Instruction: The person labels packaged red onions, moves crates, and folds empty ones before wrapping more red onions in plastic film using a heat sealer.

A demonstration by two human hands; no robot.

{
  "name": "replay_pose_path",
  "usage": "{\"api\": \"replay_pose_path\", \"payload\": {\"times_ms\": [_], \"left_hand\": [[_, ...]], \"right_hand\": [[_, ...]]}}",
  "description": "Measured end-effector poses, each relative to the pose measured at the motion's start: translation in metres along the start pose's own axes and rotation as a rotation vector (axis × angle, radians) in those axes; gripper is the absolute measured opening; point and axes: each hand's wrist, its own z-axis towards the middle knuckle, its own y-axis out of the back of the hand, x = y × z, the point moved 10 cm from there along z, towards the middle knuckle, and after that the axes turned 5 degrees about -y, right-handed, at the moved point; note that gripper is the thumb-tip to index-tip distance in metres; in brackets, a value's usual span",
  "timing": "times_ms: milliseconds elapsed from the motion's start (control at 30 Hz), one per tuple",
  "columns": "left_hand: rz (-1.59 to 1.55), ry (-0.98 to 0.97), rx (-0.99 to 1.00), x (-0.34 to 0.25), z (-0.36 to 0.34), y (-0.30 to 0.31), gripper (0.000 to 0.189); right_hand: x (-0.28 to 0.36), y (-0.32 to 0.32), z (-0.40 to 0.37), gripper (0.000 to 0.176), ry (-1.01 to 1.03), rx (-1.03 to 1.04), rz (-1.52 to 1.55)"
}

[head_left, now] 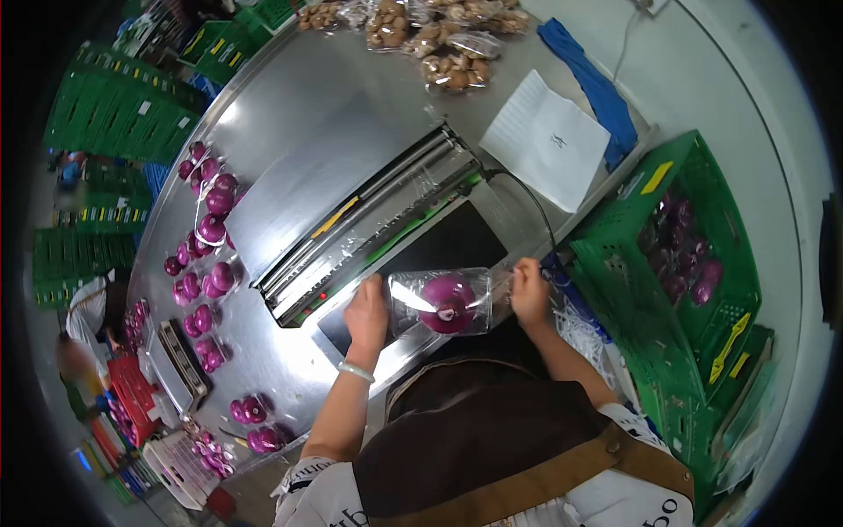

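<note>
A round, glossy purple onion (448, 301) sits inside a sheet of clear film (402, 297), held just above the black pad (443, 244) at the near edge of the worktop (325, 114). The left hand (367, 314) is closed on the film's left end and the right hand (529, 290) pinches the right end, so the thin sheet is stretched taut around the bulb. By the look of it, the wrap is mid-way; closing it calls for folding both loose ends under while keeping tension.

Behind stands the long metal film dispenser (378, 211). The steel worktop is smooth and reflective. Loose onions (211, 228) lie to the left. A green latticed plastic crate (615, 263) stands to the right, and a paper sheet (544, 140) lies beyond it.
</note>
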Motion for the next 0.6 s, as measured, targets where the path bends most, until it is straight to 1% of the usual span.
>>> {"api": "replay_pose_path", "payload": {"times_ms": [33,67,100,167,200,233,267,300,367,433,467,500,533,567,600], "left_hand": [[0.019,-0.059,0.015,-0.012,0.01,-0.005,0.023],[-0.02,-0.066,0.086,-0.017,0.013,-0.015,0.032],[-0.033,-0.078,0.048,-0.024,0.019,-0.011,0.034],[-0.109,-0.031,-0.001,-0.024,0.016,-0.016,0.038],[-0.285,0.146,0.065,-0.017,0.01,-0.022,0.038],[-0.466,0.315,0.145,-0.016,0.001,-0.033,0.038],[-0.607,0.319,0.143,-0.018,-0.007,-0.043,0.033],[-0.934,0.355,0.127,-0.039,-0.008,-0.043,0.031],[-1.337,0.408,0.153,-0.092,0.006,-0.01,0.034],[-1.526,0.527,0.149,-0.108,0.005,0.009,0.034],[-1.643,0.62,0.207,-0.128,0.009,0.024,0.03],[-1.883,0.498,0.203,-0.149,0.018,0.042,0.027],[-1.919,0.348,0.191,-0.155,0.027,0.052,0.027],[-1.953,0.198,0.179,-0.162,0.036,0.061,0.028],[-2.108,0.142,0.175,-0.171,0.044,0.061,0.032]], "right_hand": [[-0.005,-0.017,-0.005,0.014,-0.092,0.006,0.02],[-0.007,-0.036,-0.012,0.014,-0.178,0.017,0.061],[-0.011,-0.052,-0.022,0.016,-0.263,0.023,0.105],[-0.042,-0.091,-0.034,0.028,-0.352,0.03,0.519],[-0.036,-0.111,-0.052,0.031,-0.447,0.306,0.777],[-0.019,-0.12,-0.071,0.036,-0.493,0.52,1.104],[0.002,-0.122,-0.094,0.041,-0.601,0.742,1.382],[0.041,-0.105,-0.107,0.042,-0.663,0.911,1.741],[0.076,-0.064,-0.111,0.037,-0.598,1.051,1.609],[0.121,-0.032,-0.123,0.034,-0.557,1.238,1.463],[0.12,-0.051,-0.131,0.027,-0.381,1.32,1.397],[0.12,-0.067,-0.139,0.022,-0.195,1.381,1.332],[0.118,-0.083,-0.148,0.02,-0.009,1.42,1.274],[0.169,-0.038,-0.134,0.023,0.166,1.52,1.499],[0.167,-0.032,-0.131,0.023,0.175,1.495,1.5]]}}
